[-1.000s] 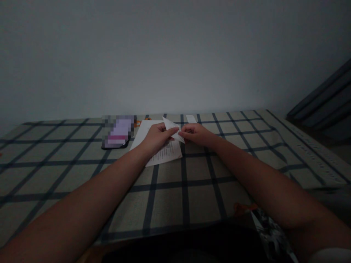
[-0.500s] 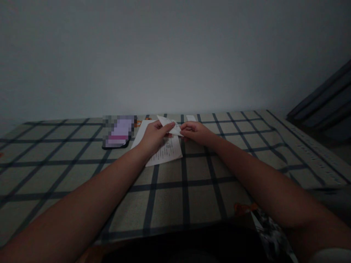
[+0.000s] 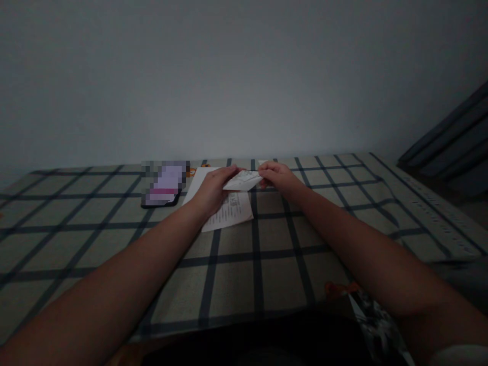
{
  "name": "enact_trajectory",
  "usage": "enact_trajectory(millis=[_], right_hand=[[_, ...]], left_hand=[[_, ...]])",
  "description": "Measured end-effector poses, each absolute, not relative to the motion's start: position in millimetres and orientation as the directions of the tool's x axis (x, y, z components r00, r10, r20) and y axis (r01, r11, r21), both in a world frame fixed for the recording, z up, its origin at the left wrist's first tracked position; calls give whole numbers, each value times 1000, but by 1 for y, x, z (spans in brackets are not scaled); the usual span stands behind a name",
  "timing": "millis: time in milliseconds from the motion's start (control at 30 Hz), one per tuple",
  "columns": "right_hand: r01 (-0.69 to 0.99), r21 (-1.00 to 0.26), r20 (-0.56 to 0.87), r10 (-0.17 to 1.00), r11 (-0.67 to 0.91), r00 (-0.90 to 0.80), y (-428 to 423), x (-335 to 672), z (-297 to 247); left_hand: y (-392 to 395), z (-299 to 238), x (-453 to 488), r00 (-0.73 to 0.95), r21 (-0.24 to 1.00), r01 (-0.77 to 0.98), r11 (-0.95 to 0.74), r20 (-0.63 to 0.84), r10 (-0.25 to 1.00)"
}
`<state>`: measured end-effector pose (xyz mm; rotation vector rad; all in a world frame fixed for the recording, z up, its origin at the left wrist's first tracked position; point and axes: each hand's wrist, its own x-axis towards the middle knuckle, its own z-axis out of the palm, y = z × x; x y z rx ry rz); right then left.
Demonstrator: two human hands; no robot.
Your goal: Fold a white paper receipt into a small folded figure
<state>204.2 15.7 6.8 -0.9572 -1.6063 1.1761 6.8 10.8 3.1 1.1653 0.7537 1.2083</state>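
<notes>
Between my hands is a small folded piece of white paper [image 3: 243,180], creased and tilted, with faint dark marks on it. My left hand [image 3: 213,189] grips its left side, the fingers partly hidden behind it. At the paper's right corner, my right hand [image 3: 278,175] pinches it between thumb and fingers. Beneath and beside my left hand lies a printed sheet [image 3: 231,212] on the cloth, partly covered by that hand. A small white paper strip [image 3: 263,162] shows just behind my right hand.
A phone [image 3: 165,185] with a blurred-out screen lies left of the printed sheet. The checked tablecloth [image 3: 236,274] covers the table, which meets a plain wall [image 3: 244,81] at the back. Dark striped fabric [image 3: 453,147] hangs at the right.
The folded paper has turned from a raised, pointed shape to a flatter one facing me. My right hand has shifted slightly right and away from me; my left thumb has moved off the paper's top.
</notes>
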Motion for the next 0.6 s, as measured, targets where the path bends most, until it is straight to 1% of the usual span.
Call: enact_trajectory(millis=[67, 167, 267, 367, 467, 600], right_hand=[[70, -964, 224, 924, 257, -309, 16, 205, 6], [50, -962, 243, 923, 270, -299, 17, 205, 5], [38, -955, 273, 919, 295, -286, 16, 203, 7], [32, -948, 296, 911, 318, -288, 15, 202, 8], [56, -947, 283, 902, 317, -327, 13, 201, 8], [92, -936, 288, 887, 341, -361, 13, 202, 8]], left_hand=[[10, 2, 6, 280, 966, -252, -59, 131, 951], [7, 0, 6, 351, 992, -120, -34, 75, 934], [7, -2, 5, 369, 999, -14, -43, 45, 928], [9, -2, 5, 330, 998, -25, -64, 68, 941], [9, 1, 6, 276, 997, -43, -60, 70, 959], [6, 4, 8, 293, 999, -44, -28, 40, 955]])
